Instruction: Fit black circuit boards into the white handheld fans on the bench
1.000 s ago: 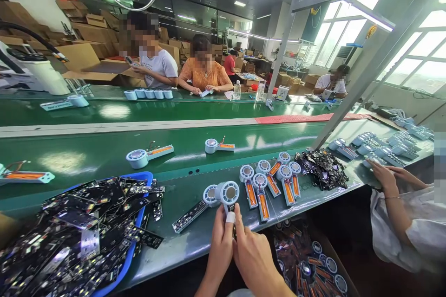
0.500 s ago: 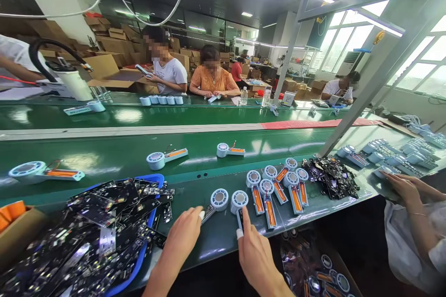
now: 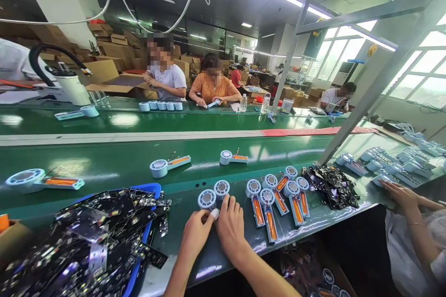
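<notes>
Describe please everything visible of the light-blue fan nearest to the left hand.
The light-blue fan looks plastic. Its round head, a slotted ring around a grey disc, faces up over the green bench, just beside a second fan. The left hand hides its handle, so the grip is unclear.

fans (image 3: pixel 206 198): pale blue, slotted rings around grey discs | handle strips (image 3: pixel 271 226): bright orange | circuit boards (image 3: pixel 101 227): black, flecked white and silver | tray (image 3: pixel 156 189): blue | surface (image 3: pixel 183 195): glossy green, whitish glare | divider (image 3: pixel 139 138): off-white, part red | fingertip cover (image 3: pixel 215 213): white | co-worker's top (image 3: pixel 205 87): orange | neighbour's shirt (image 3: pixel 170 82): white | boxes (image 3: pixel 111 48): brown
</notes>
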Demonstrator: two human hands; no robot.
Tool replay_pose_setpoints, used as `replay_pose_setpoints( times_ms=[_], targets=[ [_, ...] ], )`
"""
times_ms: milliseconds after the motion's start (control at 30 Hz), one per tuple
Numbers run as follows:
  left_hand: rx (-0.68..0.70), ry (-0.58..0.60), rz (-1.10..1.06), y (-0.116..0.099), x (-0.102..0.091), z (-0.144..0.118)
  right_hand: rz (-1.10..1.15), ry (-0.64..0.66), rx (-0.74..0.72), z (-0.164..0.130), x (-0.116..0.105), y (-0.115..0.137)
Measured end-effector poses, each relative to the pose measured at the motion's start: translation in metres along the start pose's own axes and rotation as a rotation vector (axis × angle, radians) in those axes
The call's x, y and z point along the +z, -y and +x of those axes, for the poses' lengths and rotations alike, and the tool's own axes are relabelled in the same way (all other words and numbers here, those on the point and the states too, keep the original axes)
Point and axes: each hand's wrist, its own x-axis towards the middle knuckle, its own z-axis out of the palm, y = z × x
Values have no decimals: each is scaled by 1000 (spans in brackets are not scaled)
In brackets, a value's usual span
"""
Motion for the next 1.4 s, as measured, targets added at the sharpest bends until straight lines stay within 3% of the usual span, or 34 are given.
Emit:
replay_pose_setpoints(
  times_ms=[67,167,267,333,433,533,667,767,900,1033,1200,1300,1400],
  targets=[
    [24,-83,-11,6,1,-3,76,61,-72,19,-12,-5],
    [73,-168,-8,12,8,-9,154,143,-151,69,-52,-31],
    [105,-180,9,13,17,-11,119,88,-86,139,-94,-62],
    [102,-190,20,15,22,-10,45,23,23,181,-111,-78],
    [118,-228,26,20,26,-7,-58,-7,133,216,-116,-99],
    [146,-259,34,28,30,-5,-137,11,132,228,-112,-116],
    [119,-240,46,34,32,-5,-205,46,16,239,-113,-132],
    [109,-194,41,35,30,-5,-212,140,-179,242,-110,-131],
    [96,-177,50,34,29,-5,-194,347,-397,243,-87,-112],
    [151,-238,36,30,30,-4,-188,398,-463,270,-66,-74],
    [227,-331,42,25,30,-2,-155,431,-571,301,-40,12],
    [242,-375,61,21,28,-1,-140,438,-616,289,-19,66],
    [254,-400,80,15,26,0,-128,417,-591,265,-8,100]
  ],
)
